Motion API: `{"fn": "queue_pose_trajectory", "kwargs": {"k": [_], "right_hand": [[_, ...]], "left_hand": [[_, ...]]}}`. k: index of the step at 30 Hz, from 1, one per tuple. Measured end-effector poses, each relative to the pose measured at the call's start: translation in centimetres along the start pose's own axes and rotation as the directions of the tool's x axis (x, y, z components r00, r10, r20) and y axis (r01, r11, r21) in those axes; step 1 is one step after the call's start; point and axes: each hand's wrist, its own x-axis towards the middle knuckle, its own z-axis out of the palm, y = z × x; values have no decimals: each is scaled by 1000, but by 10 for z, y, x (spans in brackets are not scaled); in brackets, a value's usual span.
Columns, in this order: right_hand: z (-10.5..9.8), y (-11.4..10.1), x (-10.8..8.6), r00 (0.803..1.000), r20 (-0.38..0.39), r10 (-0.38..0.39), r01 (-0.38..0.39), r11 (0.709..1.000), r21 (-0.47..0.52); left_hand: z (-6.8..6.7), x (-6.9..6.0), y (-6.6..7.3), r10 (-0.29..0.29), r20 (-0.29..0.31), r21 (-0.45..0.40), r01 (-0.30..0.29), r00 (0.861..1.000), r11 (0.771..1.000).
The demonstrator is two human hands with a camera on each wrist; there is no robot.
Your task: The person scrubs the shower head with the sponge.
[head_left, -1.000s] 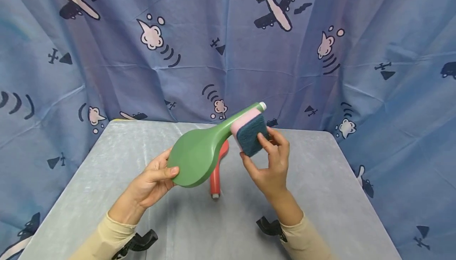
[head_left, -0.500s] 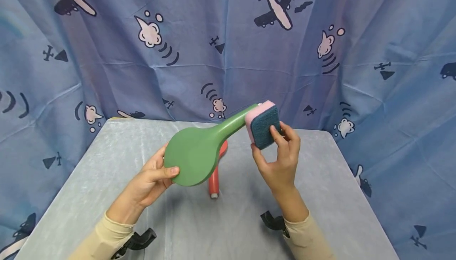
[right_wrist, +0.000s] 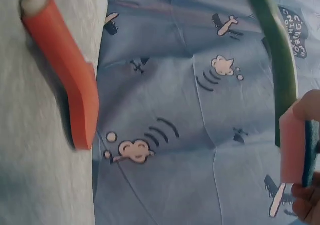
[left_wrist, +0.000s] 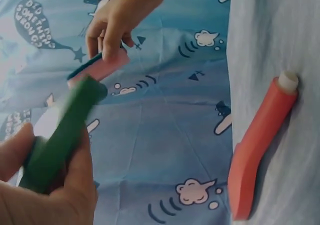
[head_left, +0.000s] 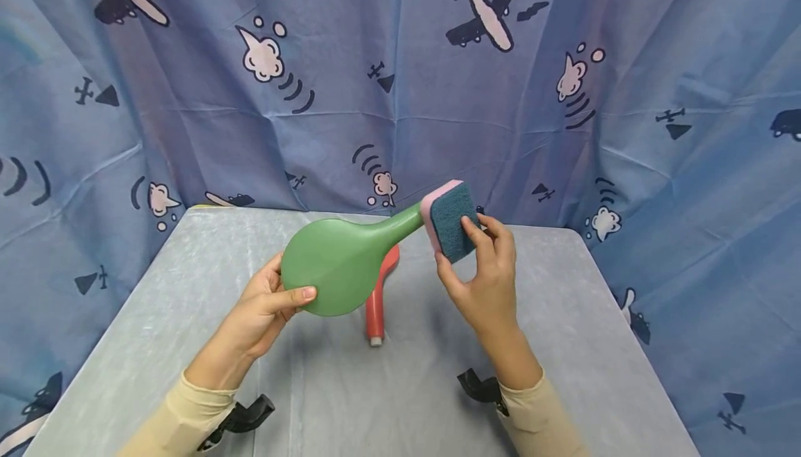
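Note:
A green paddle-shaped object [head_left: 334,267] with a round flat head is held up by my left hand [head_left: 259,311], thumb on its face and fingers behind. My right hand [head_left: 488,283] pinches a sponge [head_left: 453,222], pink on one side and dark green on the other, at the end of the green handle. The sponge's pink side faces the handle and hides its tip in the head view. In the right wrist view the pink layer [right_wrist: 292,145] lies against the green handle [right_wrist: 284,80].
A red object [head_left: 375,307] with a pale-tipped handle lies on the grey-covered table [head_left: 350,401], behind and below the green one. A blue patterned curtain [head_left: 325,39] hangs around the back and sides.
The sponge has moved right along the handle, then slightly back left, and now covers its tip. My left hand and the green object have shifted a little left, the round face turning more toward the head view.

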Motion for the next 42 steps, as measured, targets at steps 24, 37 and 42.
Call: {"fn": "queue_pose_trajectory", "kwargs": {"k": [24,37,42], "right_hand": [[2,-28,-9,966,232,114,-136,987,82],[0,15,2,927,186,326,-348,932,101],[-5,22,5,938,147,314,-337,926,168]], "left_hand": [[12,-11,2,434,-35,535,-350,900,769],[7,-11,12,578,148,374,-586,803,719],[0,-11,21,591,192,275,-621,783,734]]}}
